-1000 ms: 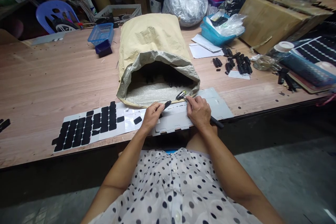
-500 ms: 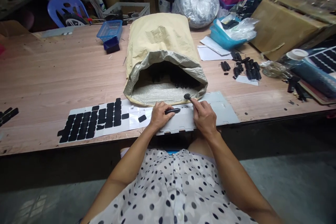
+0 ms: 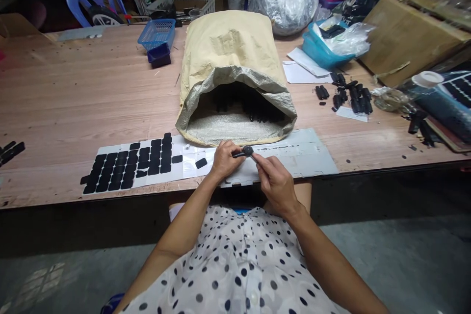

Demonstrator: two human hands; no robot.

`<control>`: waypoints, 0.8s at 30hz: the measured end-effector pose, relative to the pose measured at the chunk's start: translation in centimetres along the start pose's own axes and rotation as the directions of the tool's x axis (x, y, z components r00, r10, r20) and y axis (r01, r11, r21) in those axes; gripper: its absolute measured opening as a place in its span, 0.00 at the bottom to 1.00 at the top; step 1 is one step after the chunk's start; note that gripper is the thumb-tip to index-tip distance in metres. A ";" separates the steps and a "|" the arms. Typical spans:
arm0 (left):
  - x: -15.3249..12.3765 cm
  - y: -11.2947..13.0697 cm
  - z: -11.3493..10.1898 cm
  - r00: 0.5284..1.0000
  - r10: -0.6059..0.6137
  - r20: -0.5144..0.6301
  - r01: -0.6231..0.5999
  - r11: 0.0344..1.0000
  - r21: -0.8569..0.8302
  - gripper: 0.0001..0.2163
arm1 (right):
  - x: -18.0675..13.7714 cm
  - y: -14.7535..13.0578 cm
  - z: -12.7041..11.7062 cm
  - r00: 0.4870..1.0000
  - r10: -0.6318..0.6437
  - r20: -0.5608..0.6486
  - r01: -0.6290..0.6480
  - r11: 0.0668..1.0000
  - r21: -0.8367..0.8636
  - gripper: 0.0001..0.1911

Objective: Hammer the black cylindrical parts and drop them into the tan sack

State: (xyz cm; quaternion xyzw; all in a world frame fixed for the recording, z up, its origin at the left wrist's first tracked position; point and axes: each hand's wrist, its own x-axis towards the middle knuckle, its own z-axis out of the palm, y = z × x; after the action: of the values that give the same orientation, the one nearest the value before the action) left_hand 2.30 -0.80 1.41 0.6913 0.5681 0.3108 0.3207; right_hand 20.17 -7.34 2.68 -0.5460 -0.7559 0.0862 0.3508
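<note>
Hammer (image 3: 248,150): head brought from the right to the right end of the black piece (image 3: 238,154) since the earlier frame; contact cannot be told.
Black piece: held at frame centre, over the grey board (image 3: 294,159), long axis nearly left-to-right.
Left hand (image 3: 223,161): closed on the piece's left end; nearer.
Right hand (image 3: 275,176): wrapped round the handle, lower right of the piece.

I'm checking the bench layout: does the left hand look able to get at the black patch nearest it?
Probably yes: nothing visible lies between the left hand and the black patch, though the hand holds a black part.
</note>
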 end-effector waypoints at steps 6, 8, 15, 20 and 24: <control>0.1 0.1 0.2 1.000 -0.011 -0.015 0.011 1.000 -0.018 0.04 | 0.1 -0.1 0.0 0.998 0.064 -0.008 -0.064 0.996 -0.054 0.20; 0.1 0.2 0.2 1.000 -0.013 -0.014 0.012 1.000 -0.019 0.05 | 0.2 -0.1 -0.2 0.997 0.072 -0.040 -0.073 0.996 -0.048 0.20; 0.1 0.5 0.1 0.999 -0.024 -0.026 0.023 1.000 -0.013 0.07 | 0.3 0.9 -0.6 0.994 0.093 -0.050 -0.097 0.992 -0.082 0.20; 0.0 0.4 0.0 0.999 -0.015 -0.031 0.016 0.999 0.028 0.06 | 2.3 3.7 -0.9 0.982 0.127 -0.139 -0.154 0.968 -0.200 0.19; -0.1 0.2 0.0 1.000 0.005 -0.014 -0.004 0.998 0.069 0.03 | 3.8 6.8 -0.2 0.980 0.157 -0.126 -0.191 0.919 -0.345 0.16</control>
State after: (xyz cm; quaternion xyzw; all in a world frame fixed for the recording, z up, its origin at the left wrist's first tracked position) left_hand 2.39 -0.92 1.56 0.7010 0.5793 0.2964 0.2918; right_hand 24.91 -1.39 0.99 -0.6688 -0.6898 -0.0470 0.2731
